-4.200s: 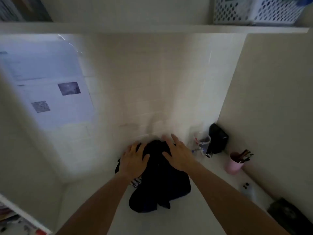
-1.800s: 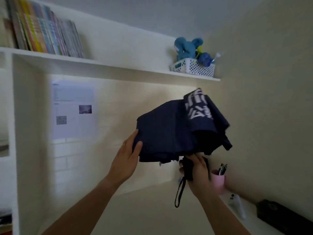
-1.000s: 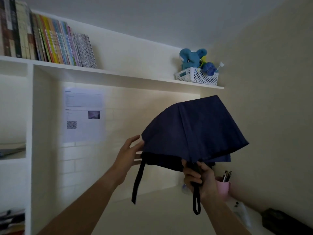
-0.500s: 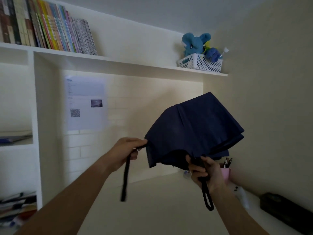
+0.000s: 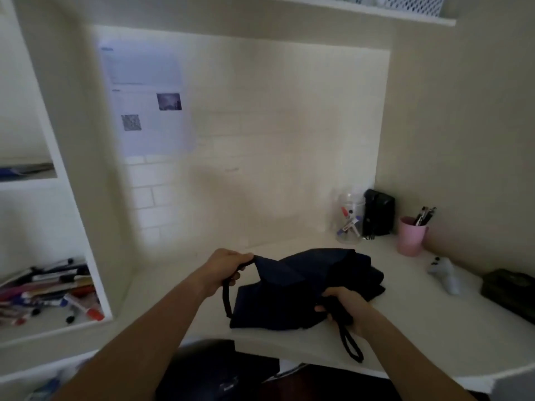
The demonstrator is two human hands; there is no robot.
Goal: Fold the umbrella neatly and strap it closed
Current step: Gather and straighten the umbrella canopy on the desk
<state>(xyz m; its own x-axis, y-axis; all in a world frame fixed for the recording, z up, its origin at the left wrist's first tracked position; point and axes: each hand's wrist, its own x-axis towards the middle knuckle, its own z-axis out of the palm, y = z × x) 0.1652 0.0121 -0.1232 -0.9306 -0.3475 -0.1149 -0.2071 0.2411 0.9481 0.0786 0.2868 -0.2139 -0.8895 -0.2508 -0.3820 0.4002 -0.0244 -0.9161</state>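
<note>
A dark navy folding umbrella (image 5: 304,287) lies loosely collapsed on the white desk (image 5: 419,337), its canopy bunched and unwrapped. My left hand (image 5: 227,269) pinches the canopy's left edge where the closing strap (image 5: 226,296) joins it; the strap hangs down in a loop from my fingers. My right hand (image 5: 344,308) is closed around the black handle at the umbrella's near right end. The handle's wrist loop (image 5: 351,347) trails toward the desk's front edge.
Along the back right stand a clear jar of pens (image 5: 350,218), a black case (image 5: 378,212) and a pink pen cup (image 5: 411,235). A small white figure (image 5: 444,274) and a dark box (image 5: 509,290) sit at the right. Markers fill the left shelf (image 5: 49,290).
The umbrella came down from chest height onto the desk. My view tilted downward. My left hand kept the strap end and my right hand kept the handle.
</note>
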